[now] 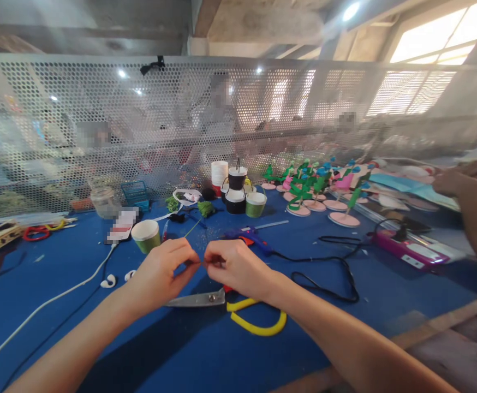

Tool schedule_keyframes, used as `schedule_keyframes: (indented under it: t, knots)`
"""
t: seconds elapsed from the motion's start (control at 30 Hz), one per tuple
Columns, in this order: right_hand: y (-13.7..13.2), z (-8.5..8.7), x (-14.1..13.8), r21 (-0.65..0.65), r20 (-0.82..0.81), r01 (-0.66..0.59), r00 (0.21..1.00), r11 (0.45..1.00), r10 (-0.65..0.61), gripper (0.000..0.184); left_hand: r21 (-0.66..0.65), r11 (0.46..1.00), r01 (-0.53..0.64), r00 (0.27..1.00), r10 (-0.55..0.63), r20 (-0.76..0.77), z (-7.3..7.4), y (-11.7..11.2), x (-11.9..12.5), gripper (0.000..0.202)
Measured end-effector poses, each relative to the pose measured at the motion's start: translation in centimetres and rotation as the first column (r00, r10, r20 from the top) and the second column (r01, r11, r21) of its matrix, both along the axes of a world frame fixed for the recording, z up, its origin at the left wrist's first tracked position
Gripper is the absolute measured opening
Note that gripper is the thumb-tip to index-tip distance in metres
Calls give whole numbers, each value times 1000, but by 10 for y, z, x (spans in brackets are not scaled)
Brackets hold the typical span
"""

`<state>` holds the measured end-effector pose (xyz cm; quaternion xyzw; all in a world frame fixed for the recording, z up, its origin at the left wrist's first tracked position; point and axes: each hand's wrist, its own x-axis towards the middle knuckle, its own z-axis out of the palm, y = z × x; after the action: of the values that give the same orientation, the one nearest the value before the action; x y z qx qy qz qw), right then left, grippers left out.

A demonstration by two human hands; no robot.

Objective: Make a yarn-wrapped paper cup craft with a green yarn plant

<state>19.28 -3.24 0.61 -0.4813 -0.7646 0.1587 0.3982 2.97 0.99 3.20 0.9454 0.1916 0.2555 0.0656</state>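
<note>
My left hand (167, 268) and my right hand (235, 267) meet fingertip to fingertip above the table, both closed in a pinch. Whatever is between the fingertips is too small to make out. A thin green strand (192, 228) shows just above my left fingers; whether they hold it, I cannot tell. Below the hands lie scissors (258, 330) with yellow handles, blades pointing left. Just beyond my right hand is a blue glue gun (258, 241), partly covered by that hand. A green paper cup (146, 236) with a white rim stands behind my left wrist.
Small cup buckets (236, 202) and stacked white cups (219, 173) stand by the perforated screen (140, 125). Several green figures on round pink bases (344, 219) are at back right. A purple power strip (406, 252), black cord (355, 284), phone (123, 225) and another person's arm (473, 213) flank the workspace.
</note>
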Motion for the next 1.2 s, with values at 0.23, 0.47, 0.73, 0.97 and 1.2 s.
schedule_keyframes:
  t: [0.23, 0.47, 0.73, 0.97, 1.2]
  knots:
    - [0, 4, 3, -215, -286, -167, 953, 962, 102, 8, -254, 967, -37, 999, 36, -6, -1, 11, -3, 16]
    - [7, 1, 1, -155, -296, 26, 952, 988, -72, 9, -132, 991, -11, 1000, 15, 26, -9, 0, 2, 15]
    - [-2, 3, 0, -143, -132, -156, 982, 977, 137, 10, -159, 987, -32, 999, 31, -14, 1, 7, -2, 13]
    - [6, 3, 3, -219, -390, -78, 921, 973, -14, 10, -274, 961, -48, 999, 49, -2, -5, 5, 2, 15]
    - [3, 0, 0, -54, -48, -13, 999, 998, 10, 12, -31, 999, -18, 999, 17, -33, -4, 1, 3, 15]
